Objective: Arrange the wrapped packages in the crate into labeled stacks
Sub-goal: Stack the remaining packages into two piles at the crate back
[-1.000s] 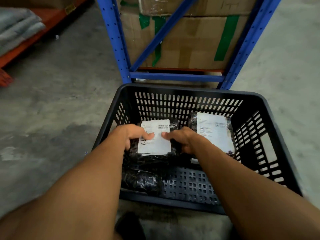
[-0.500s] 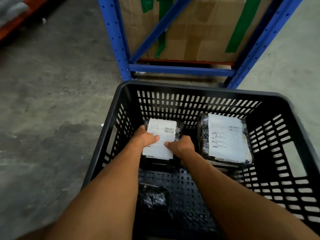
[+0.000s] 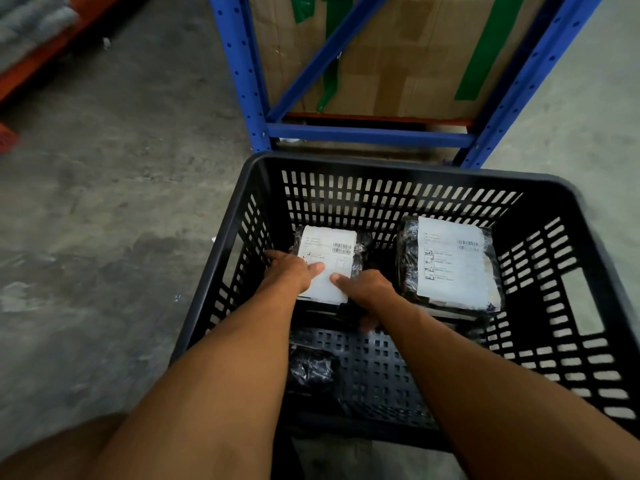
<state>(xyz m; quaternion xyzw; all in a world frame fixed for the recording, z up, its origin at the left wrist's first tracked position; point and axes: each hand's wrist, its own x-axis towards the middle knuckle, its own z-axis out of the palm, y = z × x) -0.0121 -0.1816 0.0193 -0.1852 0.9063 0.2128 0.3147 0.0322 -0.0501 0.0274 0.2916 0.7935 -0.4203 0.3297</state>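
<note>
A black slatted crate (image 3: 391, 168) stands on the floor in front of me. In its far left corner lies a black-wrapped package with a white label (image 3: 330, 252). My left hand (image 3: 289, 275) grips its left side and my right hand (image 3: 367, 289) grips its near right edge, thumbs on the label. A second, larger labeled package (image 3: 450, 263) lies flat at the far right of the crate. A black-wrapped package with no label showing (image 3: 311, 368) lies at the near left, partly behind my left forearm.
A blue metal rack (image 3: 249, 81) stands right behind the crate, holding a big cardboard box (image 3: 398, 53) with green tape. Grey concrete floor lies to the left and right. An orange shelf with folded grey cloth (image 3: 31, 26) is at the far left.
Both hands have carried the labeled package away from me into the crate's far left corner and lowered it. The camera has come closer over the crate.
</note>
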